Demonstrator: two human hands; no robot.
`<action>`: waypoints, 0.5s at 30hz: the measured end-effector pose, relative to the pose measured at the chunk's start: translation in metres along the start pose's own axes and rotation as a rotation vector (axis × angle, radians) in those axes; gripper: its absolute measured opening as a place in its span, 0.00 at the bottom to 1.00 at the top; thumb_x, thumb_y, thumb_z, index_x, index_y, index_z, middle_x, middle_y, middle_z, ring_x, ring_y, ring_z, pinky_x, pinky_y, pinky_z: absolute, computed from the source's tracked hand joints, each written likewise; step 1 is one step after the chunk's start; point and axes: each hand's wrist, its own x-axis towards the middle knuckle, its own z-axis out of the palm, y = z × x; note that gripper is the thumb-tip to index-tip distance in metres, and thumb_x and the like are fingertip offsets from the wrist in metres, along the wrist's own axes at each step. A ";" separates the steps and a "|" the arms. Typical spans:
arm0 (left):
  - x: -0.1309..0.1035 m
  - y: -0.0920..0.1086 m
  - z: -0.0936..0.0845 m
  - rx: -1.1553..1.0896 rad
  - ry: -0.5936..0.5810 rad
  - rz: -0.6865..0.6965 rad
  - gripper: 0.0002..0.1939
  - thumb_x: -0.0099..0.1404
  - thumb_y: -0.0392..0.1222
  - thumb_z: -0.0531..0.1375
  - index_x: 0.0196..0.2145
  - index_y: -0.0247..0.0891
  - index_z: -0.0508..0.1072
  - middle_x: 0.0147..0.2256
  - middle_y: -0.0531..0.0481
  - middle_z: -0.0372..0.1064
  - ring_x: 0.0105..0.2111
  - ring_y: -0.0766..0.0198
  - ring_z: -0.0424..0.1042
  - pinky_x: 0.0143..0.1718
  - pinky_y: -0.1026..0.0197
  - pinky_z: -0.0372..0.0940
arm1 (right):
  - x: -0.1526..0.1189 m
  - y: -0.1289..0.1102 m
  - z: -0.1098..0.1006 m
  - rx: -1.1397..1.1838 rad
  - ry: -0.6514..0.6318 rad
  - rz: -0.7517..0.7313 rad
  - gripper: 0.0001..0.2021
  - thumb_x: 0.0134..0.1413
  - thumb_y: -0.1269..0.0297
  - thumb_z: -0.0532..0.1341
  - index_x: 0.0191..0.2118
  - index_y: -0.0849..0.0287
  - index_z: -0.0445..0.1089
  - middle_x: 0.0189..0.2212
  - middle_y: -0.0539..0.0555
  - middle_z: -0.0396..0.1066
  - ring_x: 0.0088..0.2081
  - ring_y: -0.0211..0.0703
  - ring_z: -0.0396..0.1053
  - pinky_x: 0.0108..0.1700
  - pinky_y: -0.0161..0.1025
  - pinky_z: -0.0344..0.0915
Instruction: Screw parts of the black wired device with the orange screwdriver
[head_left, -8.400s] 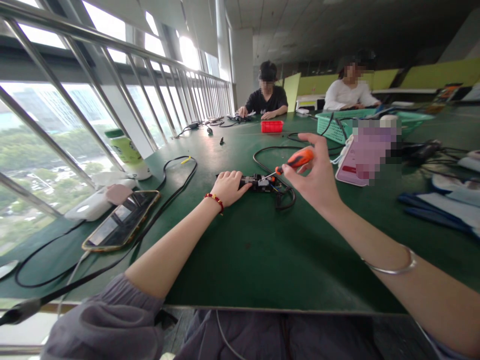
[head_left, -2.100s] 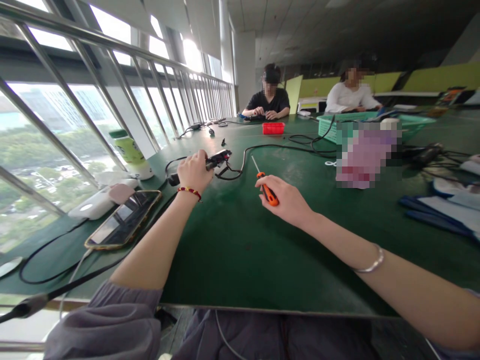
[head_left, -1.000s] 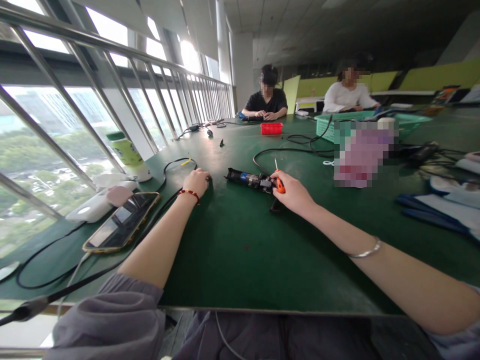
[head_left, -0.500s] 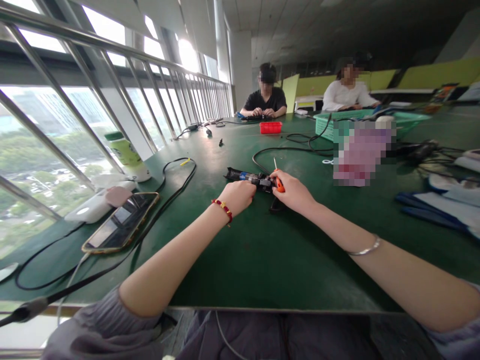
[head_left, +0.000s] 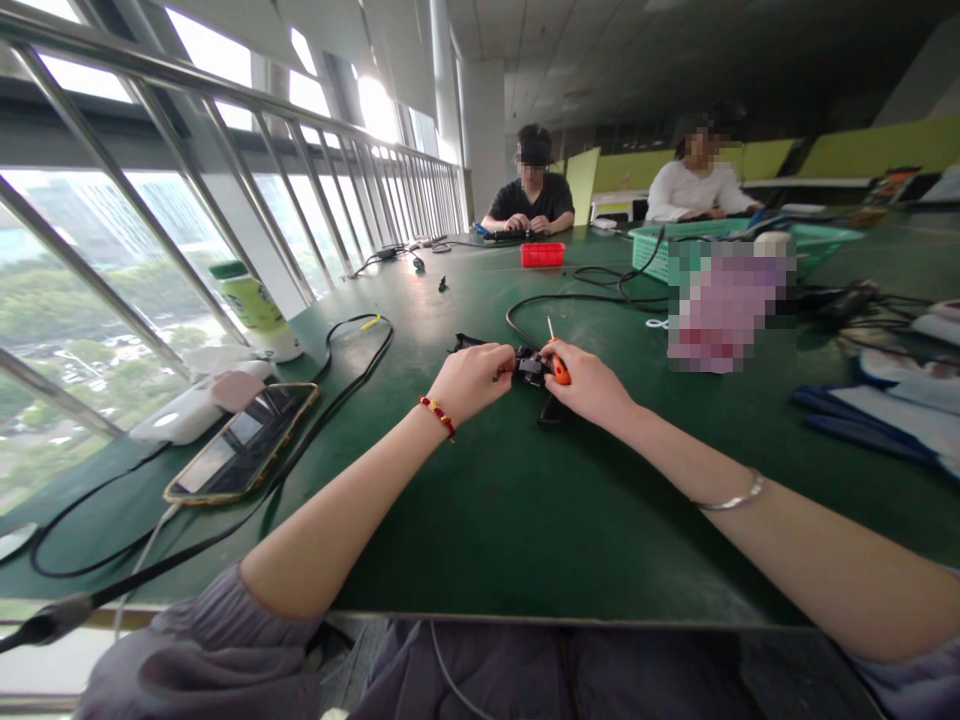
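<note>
A black device point(head_left: 531, 368) lies on the green table in front of me, partly covered by my hands. My left hand point(head_left: 476, 378), with a red beaded bracelet at its wrist, is closed over the device's left part; its fingertips pinch at the middle, and what they hold there is too small to make out. My right hand point(head_left: 589, 385) is wrapped round an orange-handled screwdriver point(head_left: 559, 370), its thin shaft pointing up and away, and also touches the device's right side.
Left on the table point(head_left: 480, 540) lie a phone point(head_left: 244, 445), a white case, a green bottle point(head_left: 255, 310) and cables. Beyond are a red tray point(head_left: 542, 255) and a green basket point(head_left: 652, 255). Gloves point(head_left: 885, 415) lie right. Two people sit across.
My left hand has shifted slightly upward over the device and now covers its blue section. My right hand and the screwdriver have hardly moved.
</note>
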 end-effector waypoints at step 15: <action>0.003 -0.003 0.002 -0.138 0.087 -0.036 0.09 0.64 0.37 0.52 0.34 0.38 0.73 0.35 0.49 0.70 0.34 0.65 0.69 0.37 0.63 0.62 | -0.004 -0.008 -0.002 0.084 -0.029 -0.106 0.10 0.47 0.66 0.56 0.39 0.56 0.65 0.38 0.52 0.70 0.39 0.41 0.67 0.42 0.37 0.61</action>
